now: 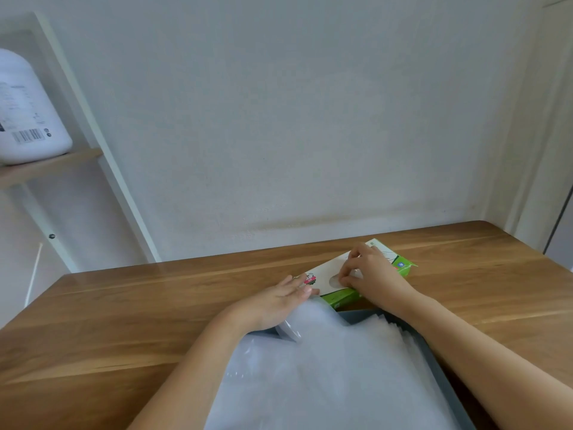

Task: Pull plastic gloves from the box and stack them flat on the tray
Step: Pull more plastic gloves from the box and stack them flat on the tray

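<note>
In the lower middle of the frame a green and white box (326, 274) lies flat on the wooden table (124, 321), set at a slant just beyond the far edge of a dark grey tray (356, 316). The left hand (276, 301) is relaxed, its fingers straight and laid on the box's left end. The right hand (372, 274) sits over the box top with its fingers curled, the thumb and fingertips meeting at the oval opening. I cannot tell whether they pinch a glove there or hold nothing.

A thick stack of clear plastic gloves (335, 367) fills the tray and runs to the bottom edge of the frame. One corner of the stack humps up near the left wrist.

At the upper left a white bottle (28, 113) with a barcode label stands on a wooden shelf (52, 164) against a pale wall (279, 119).
</note>
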The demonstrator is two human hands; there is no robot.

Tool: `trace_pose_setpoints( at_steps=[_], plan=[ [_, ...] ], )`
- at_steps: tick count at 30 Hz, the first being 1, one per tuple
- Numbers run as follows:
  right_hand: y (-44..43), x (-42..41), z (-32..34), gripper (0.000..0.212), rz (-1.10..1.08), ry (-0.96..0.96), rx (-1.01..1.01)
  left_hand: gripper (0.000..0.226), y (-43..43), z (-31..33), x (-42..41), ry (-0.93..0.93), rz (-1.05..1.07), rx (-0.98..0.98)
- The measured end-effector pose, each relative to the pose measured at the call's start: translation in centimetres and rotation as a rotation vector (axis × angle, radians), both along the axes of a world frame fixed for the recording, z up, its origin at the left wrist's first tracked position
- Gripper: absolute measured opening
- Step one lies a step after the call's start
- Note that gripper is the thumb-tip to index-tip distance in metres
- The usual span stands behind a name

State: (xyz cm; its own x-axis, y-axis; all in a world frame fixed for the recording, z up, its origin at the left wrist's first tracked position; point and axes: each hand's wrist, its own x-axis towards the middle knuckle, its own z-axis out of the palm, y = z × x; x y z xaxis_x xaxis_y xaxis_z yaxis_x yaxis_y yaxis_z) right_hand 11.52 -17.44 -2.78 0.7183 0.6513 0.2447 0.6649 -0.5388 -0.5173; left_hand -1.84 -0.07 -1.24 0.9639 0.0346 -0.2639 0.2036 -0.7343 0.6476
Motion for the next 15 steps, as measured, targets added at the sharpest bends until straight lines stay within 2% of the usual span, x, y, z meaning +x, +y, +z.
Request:
trace_pose_setpoints(
  at_steps=[5, 11, 13, 15],
  plan=[
    [-0.8, 0.4, 0.9, 0.018, -0.135, 0.345, 0.376, 0.046, 0.0, 0.1, 0.0, 0.005, -0.001, -0.006],
    [-2.3, 2.2, 1.5, 0.015, -0.160, 1.040, 1.034, 0.045, -0.2, 0.2, -0.2, 0.004, 0.003, 0.001],
    [-2.7, 2.8, 1.6, 0.019, -0.138, 1.152, 1.186, 0.046, -0.2, 0.2, -0.1, 0.005, 0.002, 0.010],
    [-2.9, 3.0, 2.4, 0.020, -0.088, 1.167, 1.263, 0.046, -0.2, 0.1, -0.1, 0.008, -0.004, 0.021]
  ],
)
